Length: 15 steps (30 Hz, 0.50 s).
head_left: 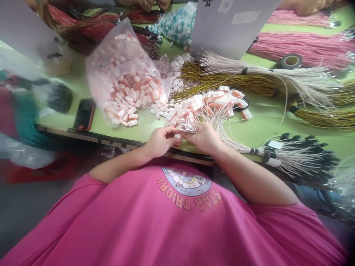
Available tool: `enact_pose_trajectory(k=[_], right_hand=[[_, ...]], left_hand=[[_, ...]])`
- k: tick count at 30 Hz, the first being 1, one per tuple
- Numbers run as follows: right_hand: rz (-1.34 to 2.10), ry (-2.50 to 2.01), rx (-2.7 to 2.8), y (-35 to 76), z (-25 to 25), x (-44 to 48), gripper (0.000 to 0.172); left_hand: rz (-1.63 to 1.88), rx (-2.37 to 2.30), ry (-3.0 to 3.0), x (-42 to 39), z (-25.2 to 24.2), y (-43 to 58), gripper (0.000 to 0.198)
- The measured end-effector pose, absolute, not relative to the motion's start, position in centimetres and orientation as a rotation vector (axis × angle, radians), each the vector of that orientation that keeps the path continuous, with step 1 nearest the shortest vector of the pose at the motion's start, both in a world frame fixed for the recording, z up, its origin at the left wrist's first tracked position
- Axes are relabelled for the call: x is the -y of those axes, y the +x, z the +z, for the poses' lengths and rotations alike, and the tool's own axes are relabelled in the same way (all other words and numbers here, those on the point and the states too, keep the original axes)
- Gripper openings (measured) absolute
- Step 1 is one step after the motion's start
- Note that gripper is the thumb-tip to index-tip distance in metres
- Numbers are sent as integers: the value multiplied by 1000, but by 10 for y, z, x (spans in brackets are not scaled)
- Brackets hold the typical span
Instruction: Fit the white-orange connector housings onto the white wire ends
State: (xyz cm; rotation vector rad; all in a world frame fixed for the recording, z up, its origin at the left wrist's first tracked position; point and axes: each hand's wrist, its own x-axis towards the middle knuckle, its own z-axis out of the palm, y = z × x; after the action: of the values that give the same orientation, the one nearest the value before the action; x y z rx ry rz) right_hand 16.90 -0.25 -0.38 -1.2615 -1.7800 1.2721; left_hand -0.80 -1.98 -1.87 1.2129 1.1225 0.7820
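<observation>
At the table's near edge my left hand [161, 142] is closed in a pinch on a small white connector housing [177, 136]. My right hand [205, 138] is wrapped round the loose ends of a bundle of white wires, whose metal-tipped ends [188, 127] stick out toward my left fingers. The two hands almost meet. From my right hand the white wires [235, 146] run right to a tie and black connectors [310, 157]. Just beyond my hands lies a heap of white and orange connectors [206, 103], some apparently fitted on wires.
A clear plastic bag [122, 55] spills white-orange connectors at the left. A phone [84, 114] lies near the edge. Yellow wires [257, 83], pink wires [302, 48] and a black tape roll [290, 61] lie right. Other people's hands [307, 5] show at the far side.
</observation>
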Motion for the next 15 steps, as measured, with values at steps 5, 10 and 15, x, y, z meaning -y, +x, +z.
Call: enact_pose_trajectory(k=[5,10,15], right_hand=[[1354,-1155,1789,171,-4,3,14],[1208,-1159,1937,175,-5,1,17],[974,-1274,1972,180,-2,-4,24]], left_hand=[[682,-1168,1377,20,-15,-17,29],[600,-1145,1737,14,-4,-39,23],[567,-1682,2350,-7,-1,-97,18]])
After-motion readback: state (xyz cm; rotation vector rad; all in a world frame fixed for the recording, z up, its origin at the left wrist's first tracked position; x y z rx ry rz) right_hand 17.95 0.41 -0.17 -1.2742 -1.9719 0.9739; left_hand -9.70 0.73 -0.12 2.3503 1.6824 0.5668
